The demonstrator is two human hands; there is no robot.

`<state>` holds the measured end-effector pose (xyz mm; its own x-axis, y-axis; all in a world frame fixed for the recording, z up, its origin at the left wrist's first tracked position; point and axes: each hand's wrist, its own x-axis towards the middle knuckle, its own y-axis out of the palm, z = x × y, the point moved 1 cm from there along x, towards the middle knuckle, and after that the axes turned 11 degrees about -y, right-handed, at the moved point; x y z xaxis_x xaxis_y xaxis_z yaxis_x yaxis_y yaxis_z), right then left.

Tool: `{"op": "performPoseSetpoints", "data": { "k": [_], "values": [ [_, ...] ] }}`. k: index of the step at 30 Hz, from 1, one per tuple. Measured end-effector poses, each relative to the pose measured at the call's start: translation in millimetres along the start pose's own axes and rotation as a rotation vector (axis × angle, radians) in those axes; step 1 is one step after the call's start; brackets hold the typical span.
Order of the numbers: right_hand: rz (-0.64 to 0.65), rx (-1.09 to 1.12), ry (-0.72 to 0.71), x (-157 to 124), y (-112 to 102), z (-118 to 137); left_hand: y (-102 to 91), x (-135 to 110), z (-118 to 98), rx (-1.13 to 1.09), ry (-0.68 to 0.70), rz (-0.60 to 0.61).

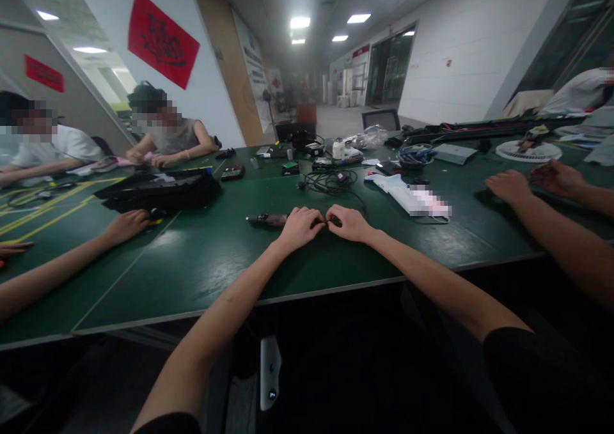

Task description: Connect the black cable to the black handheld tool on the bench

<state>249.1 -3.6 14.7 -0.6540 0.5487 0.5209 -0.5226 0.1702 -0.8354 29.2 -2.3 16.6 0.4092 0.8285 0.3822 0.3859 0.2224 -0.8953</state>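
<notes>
My left hand (302, 227) and my right hand (349, 223) rest close together on the green table, fingertips nearly meeting. Both have curled, pinching fingers around something small and dark that I cannot make out. An electric screwdriver (267, 220) lies flat beside my left hand, its tip to the left and its rear end hidden behind that hand. From behind my right hand a thin black cable (357, 194) runs back to a loose coil (329, 179).
A white plastic packet (397, 191) lies right of the coil. Further back are a black tray (160, 188), small circuit boards (290, 167), a wire bundle (415, 156) and a round white part (528, 151). Other people's hands (511, 188) are at the right and left (125, 226).
</notes>
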Motion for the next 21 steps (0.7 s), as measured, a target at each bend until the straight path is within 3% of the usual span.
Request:
{"op": "performPoseSetpoints", "data": {
  "k": [21],
  "values": [
    [0.0, -0.008, 0.0, -0.2, 1.3, -1.2, -1.4, -1.1, -2.8, 0.03, 0.008, -0.025]
  ]
}}
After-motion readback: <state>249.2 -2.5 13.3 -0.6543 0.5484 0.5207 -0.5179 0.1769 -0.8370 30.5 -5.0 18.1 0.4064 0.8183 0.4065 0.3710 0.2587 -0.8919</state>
